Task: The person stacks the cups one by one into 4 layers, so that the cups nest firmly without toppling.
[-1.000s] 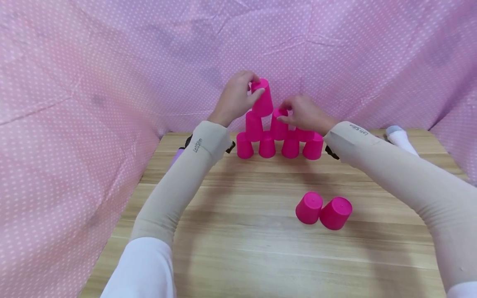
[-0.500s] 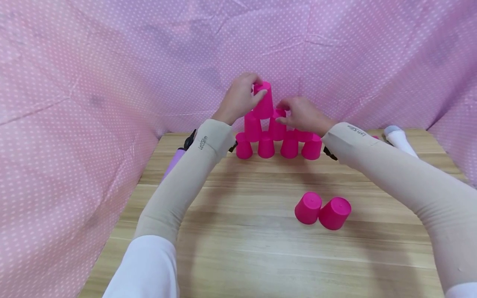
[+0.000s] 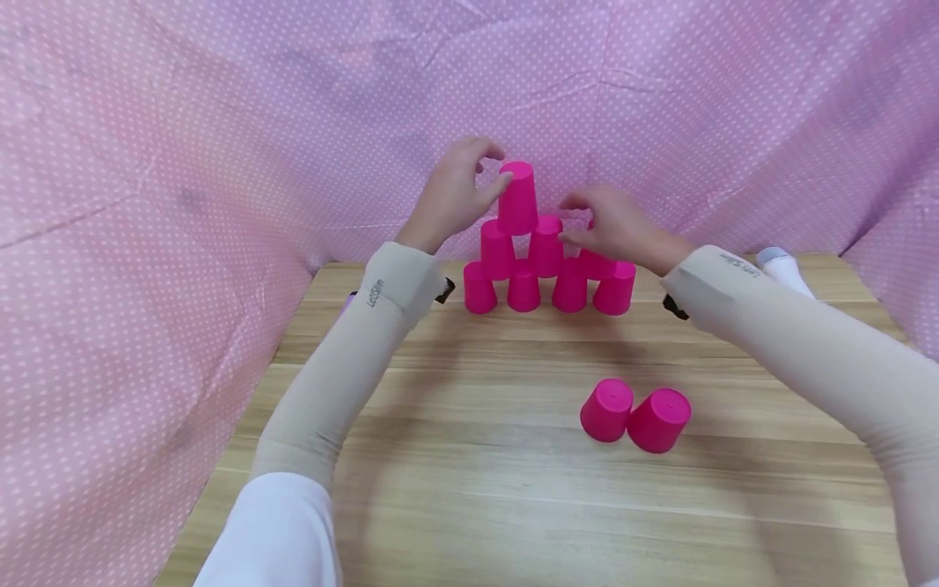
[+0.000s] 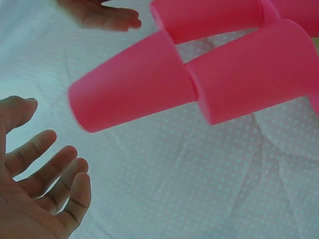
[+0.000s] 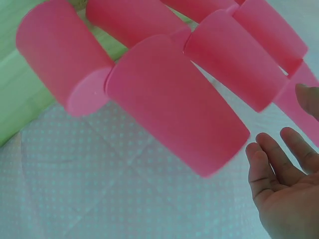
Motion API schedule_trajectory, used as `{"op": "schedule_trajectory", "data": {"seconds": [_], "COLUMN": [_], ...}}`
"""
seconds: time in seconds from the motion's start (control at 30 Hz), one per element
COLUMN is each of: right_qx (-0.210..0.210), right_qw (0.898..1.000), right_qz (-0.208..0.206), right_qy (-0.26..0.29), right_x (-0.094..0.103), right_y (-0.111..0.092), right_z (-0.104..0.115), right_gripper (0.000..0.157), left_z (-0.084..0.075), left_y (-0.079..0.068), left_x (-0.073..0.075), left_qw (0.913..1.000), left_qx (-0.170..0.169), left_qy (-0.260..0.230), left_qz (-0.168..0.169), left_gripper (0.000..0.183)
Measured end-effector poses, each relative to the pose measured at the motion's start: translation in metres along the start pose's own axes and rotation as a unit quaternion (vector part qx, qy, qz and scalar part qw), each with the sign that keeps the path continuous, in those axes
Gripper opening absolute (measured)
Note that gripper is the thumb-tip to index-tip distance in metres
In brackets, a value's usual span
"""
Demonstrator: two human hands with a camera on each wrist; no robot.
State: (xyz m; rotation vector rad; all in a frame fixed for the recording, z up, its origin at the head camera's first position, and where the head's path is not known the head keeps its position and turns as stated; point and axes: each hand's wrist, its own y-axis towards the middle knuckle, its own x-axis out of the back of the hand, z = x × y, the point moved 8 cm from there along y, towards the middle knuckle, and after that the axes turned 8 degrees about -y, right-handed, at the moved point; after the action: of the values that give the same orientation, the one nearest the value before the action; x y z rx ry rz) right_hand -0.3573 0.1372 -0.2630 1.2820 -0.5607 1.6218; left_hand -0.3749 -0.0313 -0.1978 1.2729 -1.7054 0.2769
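Pink cups stand upside down in a stacked pyramid at the back of the table. Its top cup (image 3: 518,200) sits across two second-row cups, the left one (image 3: 497,249) and the middle one (image 3: 546,249). A third second-row cup (image 3: 597,264) is partly behind my right hand (image 3: 616,227). Several cups form the bottom row (image 3: 524,290). My left hand (image 3: 451,191) is beside the top cup, fingers spread; the left wrist view shows a gap between them. My right hand hovers right of the middle second-row cup, fingers loosely bent and holding nothing.
Two more pink cups, a left one (image 3: 607,410) and a right one (image 3: 660,421), stand upside down nearer on the wooden table (image 3: 469,489). A white object with a grey end (image 3: 785,269) lies at the back right. Pink dotted cloth (image 3: 293,122) hangs behind.
The top cup has come down slightly onto the second row. My left hand has let go and drawn left; my right hand has moved right, off the middle second-row cup.
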Motion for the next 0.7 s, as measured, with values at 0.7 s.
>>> {"op": "schedule_trajectory", "data": {"seconds": [0.7], "right_qx": [0.144], "right_qw": [0.984], "right_qz": [-0.055], "right_qy": [-0.093], "right_x": [0.003], "right_y": [-0.170], "right_z": [0.025], "right_gripper": [0.038], "left_z": [-0.084], "left_y": [-0.132], "left_x": [-0.112], "left_qw": [0.9441], "left_qx": [-0.282], "left_qy": [0.021], "left_qz": [0.169], "left_gripper": [0.037]}}
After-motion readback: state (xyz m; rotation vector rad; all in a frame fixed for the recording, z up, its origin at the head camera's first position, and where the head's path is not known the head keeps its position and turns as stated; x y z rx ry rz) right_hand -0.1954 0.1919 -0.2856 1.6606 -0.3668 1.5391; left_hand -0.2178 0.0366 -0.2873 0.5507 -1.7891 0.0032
